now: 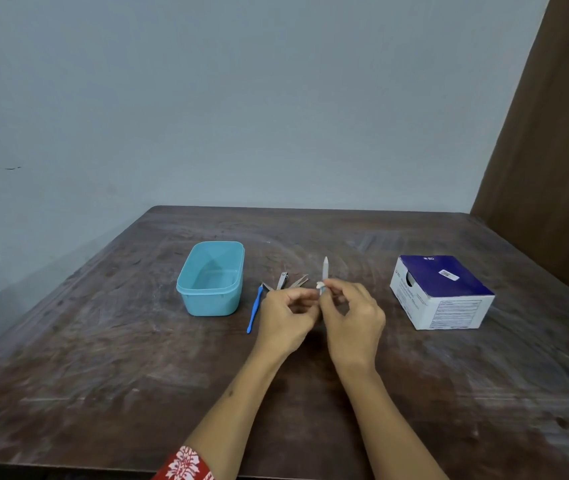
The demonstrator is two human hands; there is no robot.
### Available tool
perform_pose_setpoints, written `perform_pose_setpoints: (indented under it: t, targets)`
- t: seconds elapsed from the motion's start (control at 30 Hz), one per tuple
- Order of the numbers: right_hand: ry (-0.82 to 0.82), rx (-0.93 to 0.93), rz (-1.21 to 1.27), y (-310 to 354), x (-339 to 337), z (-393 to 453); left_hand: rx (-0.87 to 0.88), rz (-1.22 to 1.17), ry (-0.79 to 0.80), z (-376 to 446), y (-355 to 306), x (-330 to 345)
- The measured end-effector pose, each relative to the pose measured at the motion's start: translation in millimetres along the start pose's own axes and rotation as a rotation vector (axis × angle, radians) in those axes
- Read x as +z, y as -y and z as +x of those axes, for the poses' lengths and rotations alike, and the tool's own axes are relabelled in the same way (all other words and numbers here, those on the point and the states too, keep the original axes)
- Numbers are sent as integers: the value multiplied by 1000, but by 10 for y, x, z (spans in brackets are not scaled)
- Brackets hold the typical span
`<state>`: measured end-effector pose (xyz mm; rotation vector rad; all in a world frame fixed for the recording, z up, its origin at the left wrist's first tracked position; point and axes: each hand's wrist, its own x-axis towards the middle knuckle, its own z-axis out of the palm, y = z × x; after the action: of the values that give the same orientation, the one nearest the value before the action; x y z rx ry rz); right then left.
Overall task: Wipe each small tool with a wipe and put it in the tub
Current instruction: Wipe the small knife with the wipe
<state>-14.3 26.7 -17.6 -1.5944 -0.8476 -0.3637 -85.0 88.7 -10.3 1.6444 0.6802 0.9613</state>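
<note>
Both hands meet above the middle of the table. My right hand (354, 318) pinches the lower end of a slim white tool (325, 268) that points up and away. My left hand (284, 318) pinches a small white wipe (319, 285) against the tool's lower part. The light blue tub (186, 289) stands empty to the left of my hands. Between the tub and my hands lie a blue-handled tool (253, 315), a metal nail clipper (282, 280) and thin metal pieces (299, 281), partly hidden by my left hand.
A white and dark blue box (444, 294) sits to the right on the worn brown wooden table (103, 341). A wall stands behind the table's far edge, and a brown panel (553, 168) rises at the right. A red patterned sleeve (184, 465) shows at the bottom.
</note>
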Motion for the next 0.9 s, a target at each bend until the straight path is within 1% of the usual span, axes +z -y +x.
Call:
perform_pose_setpoints:
  t: [0.1, 0.23, 0.33, 0.47, 0.53, 0.67, 0.77, 0.9]
  targets:
    - [-66, 26, 10, -21, 8, 18, 37, 103, 55, -46, -40, 11]
    - [-141, 49, 45, -30, -5, 51, 45, 145, 129, -66, -79, -6]
    - [-117, 76, 78, -15, -8, 53, 45, 155, 101, -69, -79, -6]
    - [-11, 122, 64, 1, -11, 36, 44, 141, 29, -42, -58, -23]
    - [-43, 130, 94, -10, -13, 41, 38, 144, 41, -46, -71, -24]
    - [-148, 114, 109, -39, -21, 71, 70, 212, 122, -65, -78, -3]
    - [-140, 161, 147, -32, -28, 74, 99, 243, 133, -67, -55, -6]
    - [-115, 295, 265, -1, -44, 86, 137, 316, 128, -60, -17, -21]
